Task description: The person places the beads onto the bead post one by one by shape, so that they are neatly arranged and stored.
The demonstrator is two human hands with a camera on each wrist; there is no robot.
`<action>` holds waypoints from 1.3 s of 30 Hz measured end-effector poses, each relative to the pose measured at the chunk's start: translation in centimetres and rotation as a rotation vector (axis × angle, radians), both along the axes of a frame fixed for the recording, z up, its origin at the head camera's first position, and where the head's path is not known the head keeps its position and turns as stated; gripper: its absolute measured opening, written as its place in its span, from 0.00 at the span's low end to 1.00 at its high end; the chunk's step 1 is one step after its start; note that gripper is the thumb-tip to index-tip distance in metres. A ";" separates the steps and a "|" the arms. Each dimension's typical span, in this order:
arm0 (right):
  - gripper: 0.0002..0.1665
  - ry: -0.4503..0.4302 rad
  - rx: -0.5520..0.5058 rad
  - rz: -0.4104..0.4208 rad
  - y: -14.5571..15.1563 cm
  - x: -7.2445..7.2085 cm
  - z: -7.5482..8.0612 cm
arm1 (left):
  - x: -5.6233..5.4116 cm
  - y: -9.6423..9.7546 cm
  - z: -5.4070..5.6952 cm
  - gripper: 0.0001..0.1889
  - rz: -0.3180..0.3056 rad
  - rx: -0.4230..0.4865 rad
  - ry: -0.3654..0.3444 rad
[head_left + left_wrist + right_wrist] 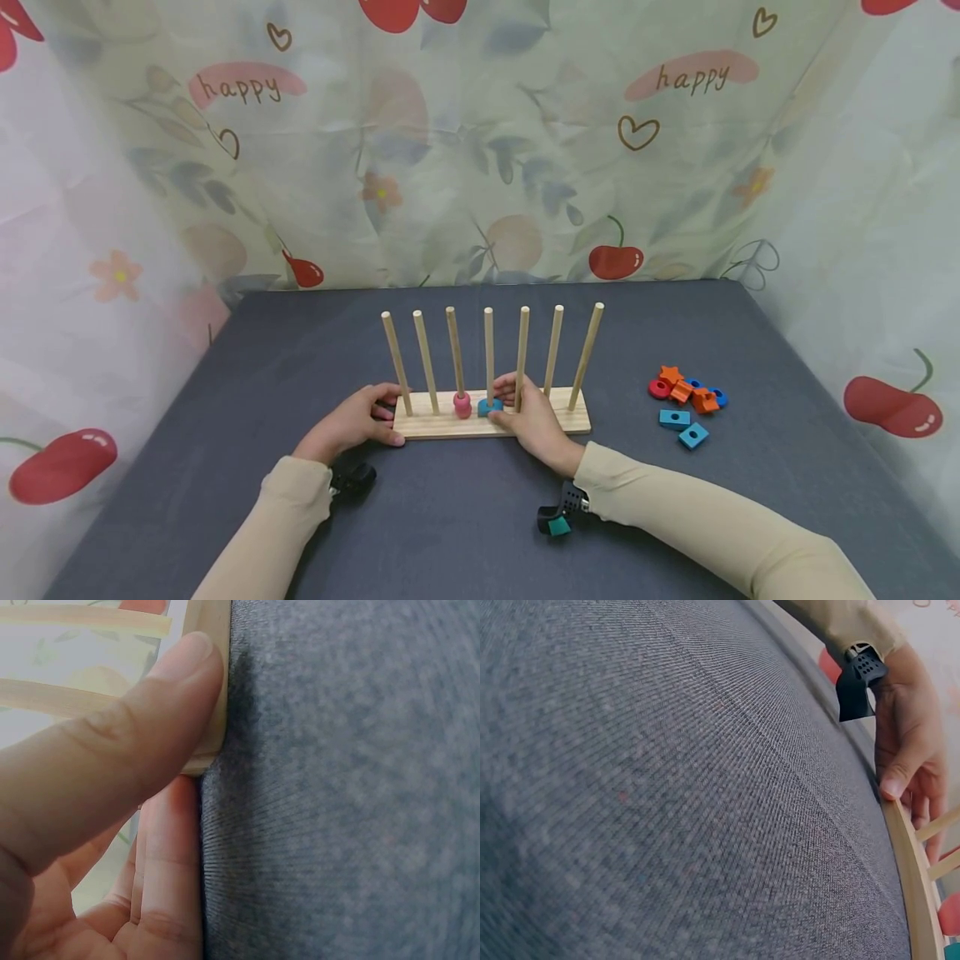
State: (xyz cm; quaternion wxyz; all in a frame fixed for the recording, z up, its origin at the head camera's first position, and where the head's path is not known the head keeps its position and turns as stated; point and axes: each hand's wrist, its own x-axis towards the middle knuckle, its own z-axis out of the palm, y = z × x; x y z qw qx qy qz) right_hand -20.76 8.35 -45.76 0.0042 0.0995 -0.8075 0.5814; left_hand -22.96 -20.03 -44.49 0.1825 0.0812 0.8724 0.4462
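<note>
A wooden board with seven upright pegs lies across the middle of the table. My left hand grips its left end; in the left wrist view the thumb lies along the front edge and the fingers reach past the corner. At the foot of the fourth peg sits a blue block, pinched by my right hand, with the thumb in front and the other fingers behind the pegs. A pink rounded piece is low on the third peg.
Right of the board lies a loose group of pieces: two blue rectangular blocks, a red ring, an orange star, more orange pieces and blue round ones. Patterned cloth borders the dark table at back and sides.
</note>
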 end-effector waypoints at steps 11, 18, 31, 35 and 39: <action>0.22 0.005 0.021 -0.002 0.1 0.1 -0.2 | 0.0 0.0 0.1 0.39 0.008 -0.006 -0.006; 0.33 0.001 0.088 0.033 0.9 1.5 0.7 | 0.1 0.0 0.2 0.39 0.006 -0.015 0.000; 0.44 -0.151 0.154 0.233 5.4 4.7 3.5 | 0.4 0.3 0.4 0.40 0.000 0.005 -0.004; 0.36 -0.129 0.160 0.283 7.4 5.2 5.1 | 0.5 0.3 0.5 0.40 -0.006 0.009 -0.002; 0.28 -0.091 0.170 0.261 9.7 5.5 6.7 | 0.4 0.2 0.5 0.39 -0.002 0.008 0.000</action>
